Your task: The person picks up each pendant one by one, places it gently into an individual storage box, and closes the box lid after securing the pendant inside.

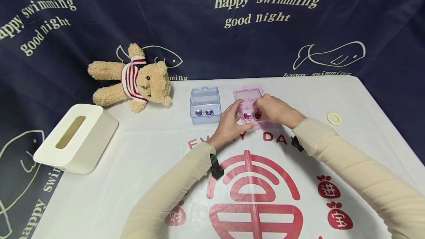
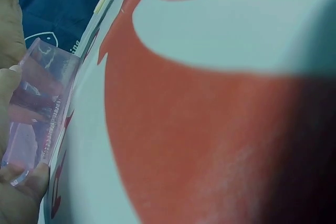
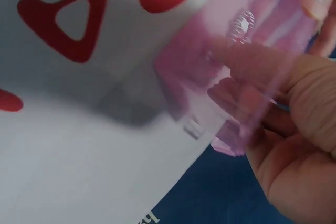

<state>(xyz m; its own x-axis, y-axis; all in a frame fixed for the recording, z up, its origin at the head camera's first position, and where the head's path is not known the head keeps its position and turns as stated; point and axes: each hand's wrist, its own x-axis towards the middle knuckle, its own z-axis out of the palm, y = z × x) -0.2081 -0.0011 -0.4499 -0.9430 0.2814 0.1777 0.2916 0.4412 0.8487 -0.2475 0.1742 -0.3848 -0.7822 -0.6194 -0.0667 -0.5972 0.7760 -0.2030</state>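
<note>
A small clear pink plastic box (image 1: 246,124) stands on the table with its lid raised. My left hand (image 1: 229,123) grips its left side, thumb at the front wall and fingers toward the back; the left wrist view also shows the box (image 2: 37,98) between thumb and fingers. A pink heart-shaped gem (image 1: 247,116) lies in the box. My right hand (image 1: 273,110) reaches inside from the right, its fingertips pinching a darker red heart-shaped gem (image 1: 257,115), partly hidden. In the right wrist view those fingers (image 3: 257,69) show through the box wall.
Left of it stands an open blue box (image 1: 206,120) with two purple heart gems (image 1: 208,112). A teddy bear (image 1: 132,80) lies at the back left, beside a white tissue box (image 1: 96,146). A yellow ring (image 1: 334,118) lies at the right on the printed white tablecloth (image 1: 132,180).
</note>
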